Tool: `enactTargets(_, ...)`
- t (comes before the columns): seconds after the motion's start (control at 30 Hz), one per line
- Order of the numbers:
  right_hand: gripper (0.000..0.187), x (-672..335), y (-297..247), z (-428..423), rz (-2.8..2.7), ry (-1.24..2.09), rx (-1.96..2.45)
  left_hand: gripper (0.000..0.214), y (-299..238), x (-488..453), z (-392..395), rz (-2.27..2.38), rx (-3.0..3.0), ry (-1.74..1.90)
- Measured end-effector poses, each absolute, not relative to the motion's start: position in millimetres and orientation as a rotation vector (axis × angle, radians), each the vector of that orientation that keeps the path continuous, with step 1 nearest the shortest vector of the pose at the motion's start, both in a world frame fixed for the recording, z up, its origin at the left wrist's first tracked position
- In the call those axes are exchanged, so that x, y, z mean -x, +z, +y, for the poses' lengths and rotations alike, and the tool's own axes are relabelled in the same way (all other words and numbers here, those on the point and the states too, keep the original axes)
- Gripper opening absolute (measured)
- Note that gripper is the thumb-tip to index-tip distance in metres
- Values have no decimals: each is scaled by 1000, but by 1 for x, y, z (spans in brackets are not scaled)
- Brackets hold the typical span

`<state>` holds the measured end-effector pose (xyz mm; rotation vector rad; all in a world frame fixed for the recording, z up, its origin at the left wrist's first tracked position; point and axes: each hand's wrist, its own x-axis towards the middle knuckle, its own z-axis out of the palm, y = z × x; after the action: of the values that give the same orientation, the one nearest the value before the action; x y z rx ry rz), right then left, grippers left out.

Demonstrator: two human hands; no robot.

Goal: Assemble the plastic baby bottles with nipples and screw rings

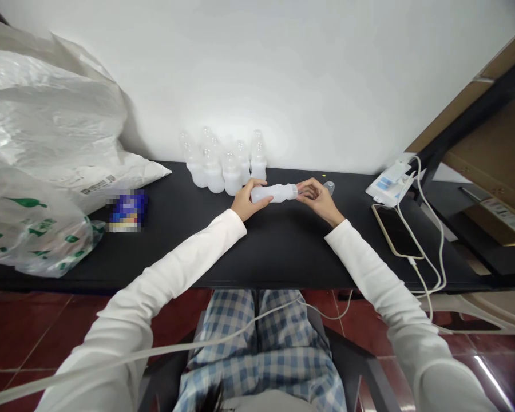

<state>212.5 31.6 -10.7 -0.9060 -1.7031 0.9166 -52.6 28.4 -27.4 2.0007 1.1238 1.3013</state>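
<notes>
My left hand [249, 199] is wrapped round the base of a white baby bottle [274, 193], which lies on its side in the air above the black table. At the bottle's neck, the fingers of my right hand [315, 197] are pinched together on its top end; they partly hide the teat. A clear domed cap [329, 186] lies on the table just beyond my right hand. Behind my left hand, several white baby bottles [215, 178] with clear domed caps stand upright in a cluster near the wall.
Large white plastic bags [47, 126] fill the left side, with a blurred blue packet [129, 210] beside them. To the right lie a phone [397, 230] on a charging cable and a white power strip [390, 182]. Cardboard boxes [489, 154] sit on a rack at far right.
</notes>
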Motion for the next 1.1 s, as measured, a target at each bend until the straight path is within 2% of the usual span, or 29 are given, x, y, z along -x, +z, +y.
enactTargets(0.1, 31, -208, -15, 28, -1808, 747, 896, 32, -25, 53, 28, 1110, -1949, 1255)
enactTargets(0.23, 12, -201, -23, 24, -1989, 424, 862, 44, -26, 52, 33, 1233, -1652, 1128)
enactTargets(0.4, 4, -199, -25, 24, -2039, 259, 863, 50, -24, 53, 39, 1231, -1409, 1051)
enactTargets(0.67, 22, -200, -20, 17, -2174, -10, 776, 54, -17, 57, 48, 1238, -1227, 827)
enactTargets(0.8, 21, -200, -15, 14, -2143, 72, 755, 58, -18, 57, 47, 1186, -1246, 836)
enactTargets(0.93, 23, -201, -14, 16, -2079, 210, 823, 62, -21, 59, 38, 1158, -1432, 946)
enactTargets(1.1, 21, -202, -14, 21, -1961, 312, 909, 54, -25, 65, 30, 1133, -1972, 1236)
